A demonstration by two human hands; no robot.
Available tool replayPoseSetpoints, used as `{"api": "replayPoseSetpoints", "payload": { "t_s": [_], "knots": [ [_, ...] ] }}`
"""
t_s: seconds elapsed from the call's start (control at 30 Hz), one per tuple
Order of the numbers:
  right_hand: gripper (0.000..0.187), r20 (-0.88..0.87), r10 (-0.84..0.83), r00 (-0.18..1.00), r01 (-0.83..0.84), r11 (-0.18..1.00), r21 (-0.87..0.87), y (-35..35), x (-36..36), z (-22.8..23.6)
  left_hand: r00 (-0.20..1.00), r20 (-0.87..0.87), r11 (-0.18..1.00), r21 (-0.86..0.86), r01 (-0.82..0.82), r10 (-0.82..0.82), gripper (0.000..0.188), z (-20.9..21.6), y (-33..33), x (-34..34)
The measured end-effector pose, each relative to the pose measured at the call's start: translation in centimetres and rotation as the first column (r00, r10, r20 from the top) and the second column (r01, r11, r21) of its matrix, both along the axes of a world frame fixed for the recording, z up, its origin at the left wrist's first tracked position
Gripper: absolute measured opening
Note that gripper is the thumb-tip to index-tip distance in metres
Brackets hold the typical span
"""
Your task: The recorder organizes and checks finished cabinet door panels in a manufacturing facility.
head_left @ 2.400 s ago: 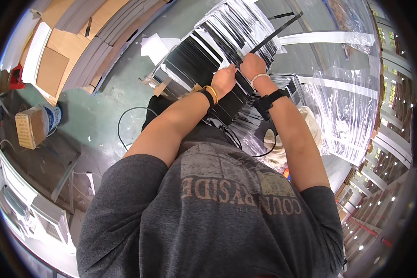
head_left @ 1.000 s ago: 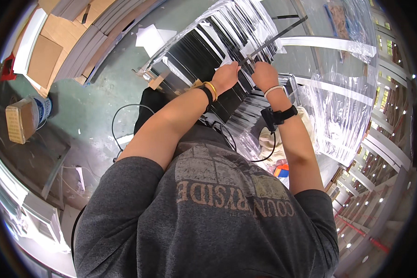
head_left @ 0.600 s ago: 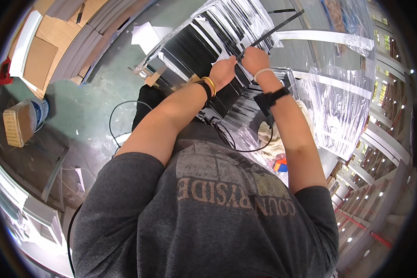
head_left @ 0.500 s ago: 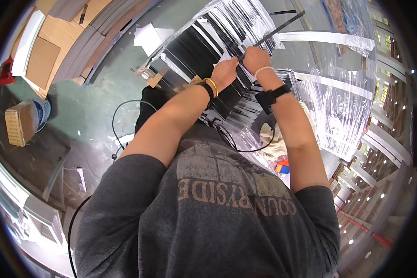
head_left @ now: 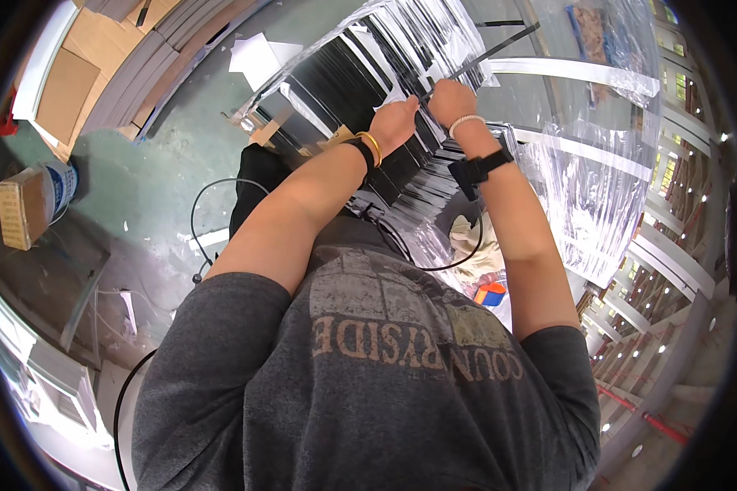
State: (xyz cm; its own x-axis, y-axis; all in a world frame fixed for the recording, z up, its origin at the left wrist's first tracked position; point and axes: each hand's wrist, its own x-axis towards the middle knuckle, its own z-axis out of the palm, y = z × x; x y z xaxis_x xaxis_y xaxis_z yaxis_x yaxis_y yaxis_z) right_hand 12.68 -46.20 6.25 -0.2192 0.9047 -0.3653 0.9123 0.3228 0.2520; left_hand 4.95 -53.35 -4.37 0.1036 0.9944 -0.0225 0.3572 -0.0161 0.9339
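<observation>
Both my hands are close together over a stack of long dark panels [head_left: 336, 86] with white and clear film along their edges. My right hand [head_left: 452, 102] is closed round a thin dark strip [head_left: 499, 47], which slants from it toward the upper right. My left hand [head_left: 394, 124] is closed just to the left, its fingertips pinched at the lower end of the same strip; the exact grip is partly hidden. A scrap of white film [head_left: 391, 95] sticks up beside the left fingers.
Clear plastic wrap [head_left: 573, 196] covers white bars on the right. An orange-and-blue object [head_left: 490, 295] and cream cloth [head_left: 475, 250] lie near my body. Flat cardboard [head_left: 70, 90] is stacked upper left; a carton [head_left: 23, 213] and bucket [head_left: 60, 188] stand left. A black cable [head_left: 196, 214] loops nearby.
The view has shifted slightly. My hands stay in almost the same place over the panels, the left moved slightly away from the right, and the strip keeps its slant.
</observation>
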Motion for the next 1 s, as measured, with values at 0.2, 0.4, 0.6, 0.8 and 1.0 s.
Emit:
{"api": "replayPoseSetpoints", "payload": {
  "t_s": [0.2,0.4,0.6,0.8,1.0],
  "knots": [
    [0.017,0.011,0.078,0.997,-0.078,0.997,0.002,-1.1,0.7,0.7,1.000,-0.004,1.000,-0.020,0.023,-0.023,0.015,0.1,-0.2,-0.2],
    [0.016,-0.029,0.026,0.999,-0.025,0.998,0.062,0.7,-0.7,-0.9,1.000,0.012,1.000,-0.009,0.008,-0.008,0.015,0.2,0.0,0.1],
    [0.016,0.010,0.000,1.000,0.000,1.000,-0.005,-0.9,0.3,-0.2,0.999,-0.022,0.998,-0.054,0.032,-0.033,0.015,0.1,0.0,-0.3],
    [0.017,-0.031,-0.075,0.997,0.076,0.996,0.042,-0.2,0.9,-1.2,1.000,-0.030,1.000,-0.018,0.005,-0.006,0.015,0.2,0.0,0.2],
    [0.016,-0.069,-0.039,0.997,0.042,0.998,0.044,-0.8,0.2,-0.9,0.999,-0.050,0.999,0.038,-0.011,0.012,0.014,0.0,0.1,0.1]
  ]
}}
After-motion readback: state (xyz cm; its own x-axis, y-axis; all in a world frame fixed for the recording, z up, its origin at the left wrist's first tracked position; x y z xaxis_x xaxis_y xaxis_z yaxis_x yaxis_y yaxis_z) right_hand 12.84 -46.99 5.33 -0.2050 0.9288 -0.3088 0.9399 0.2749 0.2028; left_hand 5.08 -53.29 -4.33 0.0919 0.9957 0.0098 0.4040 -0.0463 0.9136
